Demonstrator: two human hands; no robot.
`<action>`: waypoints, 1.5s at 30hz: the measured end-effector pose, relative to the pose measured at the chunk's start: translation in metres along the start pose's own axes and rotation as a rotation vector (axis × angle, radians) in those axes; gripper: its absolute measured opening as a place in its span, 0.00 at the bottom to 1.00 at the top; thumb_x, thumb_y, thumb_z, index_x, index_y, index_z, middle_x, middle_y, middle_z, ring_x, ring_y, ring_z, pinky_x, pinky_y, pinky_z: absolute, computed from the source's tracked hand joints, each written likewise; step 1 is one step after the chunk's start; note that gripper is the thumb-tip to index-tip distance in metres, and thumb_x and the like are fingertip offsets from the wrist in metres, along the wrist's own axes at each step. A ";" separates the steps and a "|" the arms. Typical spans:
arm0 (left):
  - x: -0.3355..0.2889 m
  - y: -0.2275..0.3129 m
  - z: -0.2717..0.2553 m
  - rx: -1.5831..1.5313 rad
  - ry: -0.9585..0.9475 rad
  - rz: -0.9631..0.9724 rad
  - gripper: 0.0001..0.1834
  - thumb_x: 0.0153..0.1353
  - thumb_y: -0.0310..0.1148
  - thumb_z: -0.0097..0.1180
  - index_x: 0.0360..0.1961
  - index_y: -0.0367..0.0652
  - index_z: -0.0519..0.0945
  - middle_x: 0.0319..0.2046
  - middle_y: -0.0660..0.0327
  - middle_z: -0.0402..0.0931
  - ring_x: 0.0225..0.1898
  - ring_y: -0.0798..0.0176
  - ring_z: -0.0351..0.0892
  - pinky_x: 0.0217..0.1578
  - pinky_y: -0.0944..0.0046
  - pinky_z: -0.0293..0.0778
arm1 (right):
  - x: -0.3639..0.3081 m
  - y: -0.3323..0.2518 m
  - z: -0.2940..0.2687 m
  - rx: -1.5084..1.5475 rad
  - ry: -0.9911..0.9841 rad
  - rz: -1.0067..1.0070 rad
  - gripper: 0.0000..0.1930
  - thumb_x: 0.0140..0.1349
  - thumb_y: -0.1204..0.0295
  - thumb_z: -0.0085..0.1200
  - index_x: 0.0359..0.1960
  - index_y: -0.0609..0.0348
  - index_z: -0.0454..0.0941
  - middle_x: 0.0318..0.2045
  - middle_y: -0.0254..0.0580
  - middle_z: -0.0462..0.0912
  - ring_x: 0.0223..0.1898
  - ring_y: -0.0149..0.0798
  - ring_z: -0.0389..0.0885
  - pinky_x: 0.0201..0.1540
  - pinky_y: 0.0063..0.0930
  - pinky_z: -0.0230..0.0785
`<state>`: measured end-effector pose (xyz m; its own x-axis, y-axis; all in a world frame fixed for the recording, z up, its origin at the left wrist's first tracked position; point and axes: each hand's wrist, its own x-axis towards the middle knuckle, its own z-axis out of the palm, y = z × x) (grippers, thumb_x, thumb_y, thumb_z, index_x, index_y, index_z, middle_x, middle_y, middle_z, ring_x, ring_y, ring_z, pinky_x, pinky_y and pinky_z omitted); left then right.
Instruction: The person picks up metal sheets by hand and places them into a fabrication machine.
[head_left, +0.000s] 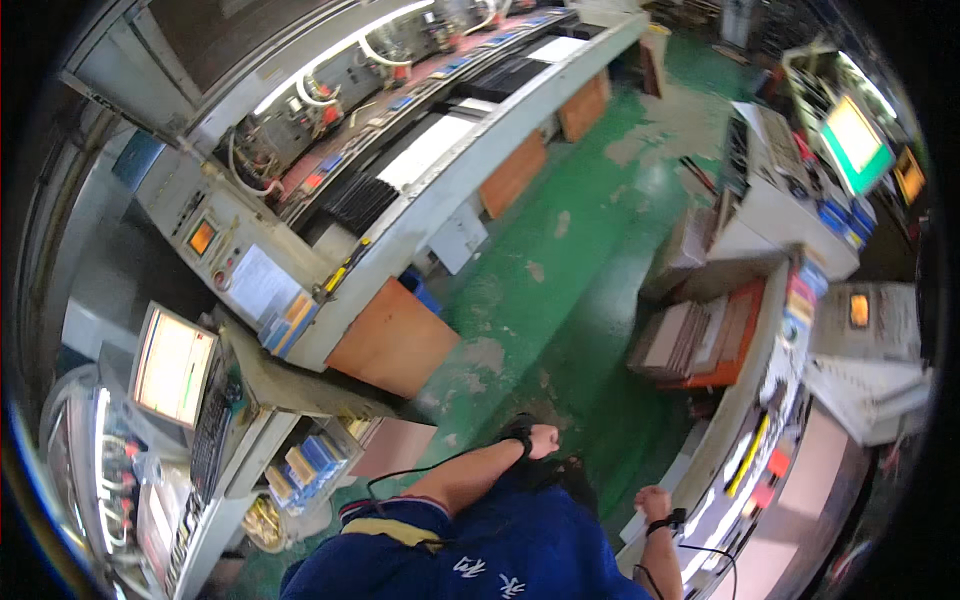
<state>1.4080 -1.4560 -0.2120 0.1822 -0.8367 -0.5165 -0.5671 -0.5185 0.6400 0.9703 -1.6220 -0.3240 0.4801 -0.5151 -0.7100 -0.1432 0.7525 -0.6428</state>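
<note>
My left hand (pixel 543 441) hangs low in front of my body over the green floor, its fingers curled in, and I see nothing in it. A black band with a cable sits on that wrist. My right hand (pixel 653 502) is beside the right-hand bench (pixel 715 485), its fingers also curled and no object showing in them. It wears a similar black band with a cable. A long yellow tool (pixel 747 456) lies on the bench beyond my right hand, near small red pieces (pixel 779 462). Neither hand visibly grips anything.
A long machine (pixel 440 205) with dark slats runs along the left, with a control panel (pixel 205 240) at its near end. A monitor (pixel 172 365) and keyboard (pixel 207 440) stand at lower left. Stacked boards (pixel 690 335) sit right of the green aisle (pixel 560 290); another monitor (pixel 856 145) stands beyond.
</note>
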 end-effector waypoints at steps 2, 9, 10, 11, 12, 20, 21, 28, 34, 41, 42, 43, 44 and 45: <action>0.047 0.013 -0.023 -0.026 0.040 0.083 0.13 0.57 0.43 0.65 0.31 0.45 0.82 0.31 0.51 0.83 0.37 0.47 0.83 0.38 0.48 0.76 | 0.036 -0.106 0.025 -0.009 0.167 -0.189 0.03 0.63 0.76 0.54 0.36 0.64 0.76 0.25 0.44 0.80 0.23 0.38 0.79 0.24 0.32 0.73; 0.264 0.038 -0.113 0.204 -0.282 0.109 0.17 0.59 0.42 0.58 0.20 0.41 0.78 0.20 0.50 0.77 0.26 0.51 0.80 0.29 0.50 0.71 | 0.150 -0.238 0.053 -0.150 0.389 -0.215 0.02 0.66 0.73 0.53 0.37 0.56 0.75 0.25 0.39 0.79 0.24 0.34 0.78 0.23 0.28 0.70; 0.293 0.029 -0.119 0.417 -0.305 0.379 0.16 0.60 0.41 0.56 0.22 0.39 0.81 0.24 0.49 0.81 0.25 0.48 0.81 0.28 0.50 0.74 | 0.174 -0.223 0.035 -0.103 0.211 -0.223 0.03 0.67 0.71 0.52 0.36 0.55 0.74 0.24 0.38 0.78 0.23 0.34 0.77 0.23 0.26 0.69; 0.321 0.032 -0.140 0.396 -0.283 0.256 0.16 0.60 0.40 0.56 0.24 0.38 0.82 0.26 0.48 0.82 0.26 0.46 0.82 0.30 0.49 0.75 | 0.176 -0.220 0.062 -0.227 0.377 -0.046 0.01 0.62 0.73 0.54 0.34 0.54 0.75 0.23 0.40 0.78 0.21 0.38 0.76 0.22 0.31 0.70; 0.339 0.066 -0.147 0.325 -0.296 0.197 0.16 0.60 0.40 0.55 0.26 0.37 0.83 0.28 0.47 0.83 0.27 0.45 0.82 0.31 0.49 0.77 | 0.195 -0.147 -0.030 -0.712 0.166 -0.261 0.05 0.54 0.70 0.57 0.29 0.55 0.75 0.23 0.42 0.79 0.21 0.44 0.77 0.23 0.40 0.72; 0.425 0.053 -0.214 0.356 0.433 0.067 0.08 0.36 0.38 0.65 0.13 0.49 0.78 0.17 0.59 0.76 0.23 0.52 0.79 0.25 0.53 0.71 | 0.221 -0.104 0.062 -1.742 -0.374 -0.362 0.13 0.49 0.57 0.58 0.26 0.52 0.83 0.28 0.42 0.82 0.32 0.48 0.81 0.36 0.44 0.76; 0.415 -0.005 -0.228 -0.089 0.804 0.300 0.08 0.36 0.38 0.64 0.13 0.49 0.78 0.17 0.61 0.76 0.23 0.52 0.78 0.24 0.54 0.71 | 0.247 -0.156 0.100 -1.696 -0.439 -0.471 0.12 0.49 0.57 0.57 0.27 0.48 0.86 0.31 0.42 0.84 0.38 0.48 0.81 0.40 0.45 0.75; 0.419 -0.081 -0.264 -0.312 0.019 -0.236 0.08 0.62 0.33 0.63 0.32 0.40 0.80 0.26 0.63 0.79 0.27 0.66 0.78 0.29 0.63 0.74 | 0.351 -0.236 0.137 -0.800 0.252 -0.514 0.07 0.54 0.65 0.58 0.25 0.55 0.78 0.19 0.39 0.77 0.27 0.47 0.78 0.32 0.44 0.71; 0.487 -0.130 -0.116 -0.171 -0.517 -0.198 0.04 0.62 0.24 0.60 0.36 0.41 0.76 0.29 0.64 0.79 0.28 0.68 0.78 0.28 0.67 0.74 | 0.453 -0.091 0.048 -1.300 0.554 -0.121 0.10 0.60 0.63 0.56 0.35 0.52 0.84 0.39 0.48 0.82 0.44 0.49 0.81 0.46 0.44 0.75; 0.633 -0.053 0.038 0.078 -0.588 0.130 0.11 0.63 0.37 0.56 0.33 0.37 0.78 0.32 0.52 0.82 0.38 0.45 0.80 0.42 0.51 0.76 | 0.559 -0.053 0.021 -0.225 1.136 0.104 0.19 0.64 0.68 0.58 0.51 0.68 0.73 0.38 0.51 0.78 0.41 0.46 0.81 0.39 0.35 0.76; 0.670 -0.058 0.047 0.065 -0.524 0.111 0.11 0.62 0.35 0.55 0.31 0.37 0.78 0.32 0.52 0.82 0.35 0.44 0.80 0.40 0.51 0.76 | 0.577 -0.073 0.029 0.068 1.105 0.029 0.24 0.61 0.70 0.60 0.56 0.69 0.71 0.42 0.53 0.80 0.44 0.48 0.82 0.41 0.35 0.76; 0.716 -0.085 0.019 0.205 -0.415 0.138 0.05 0.62 0.29 0.55 0.35 0.38 0.79 0.28 0.62 0.79 0.27 0.67 0.78 0.27 0.65 0.73 | 0.608 -0.107 0.069 0.186 1.078 -0.011 0.29 0.60 0.73 0.60 0.62 0.71 0.67 0.54 0.62 0.79 0.54 0.50 0.81 0.47 0.39 0.76; 0.732 -0.075 0.028 0.000 -0.510 0.098 0.06 0.62 0.30 0.57 0.36 0.38 0.80 0.27 0.62 0.79 0.29 0.66 0.79 0.28 0.65 0.74 | 0.607 -0.108 0.079 0.190 1.074 0.003 0.29 0.60 0.73 0.60 0.62 0.71 0.67 0.54 0.62 0.79 0.54 0.50 0.81 0.47 0.39 0.76; 0.736 -0.061 0.038 -0.214 -0.609 0.046 0.08 0.62 0.31 0.59 0.37 0.37 0.80 0.27 0.61 0.79 0.31 0.66 0.80 0.30 0.64 0.75 | 0.600 -0.103 0.092 0.217 1.124 0.008 0.28 0.60 0.73 0.59 0.62 0.70 0.67 0.56 0.63 0.77 0.55 0.52 0.81 0.48 0.41 0.75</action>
<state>1.5462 -2.0331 -0.6528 -0.3626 -0.6414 -0.6761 -0.3789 -0.5614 0.7357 1.3521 -1.9706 -0.6574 -0.5813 -0.5032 -0.6394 0.0619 0.7562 -0.6514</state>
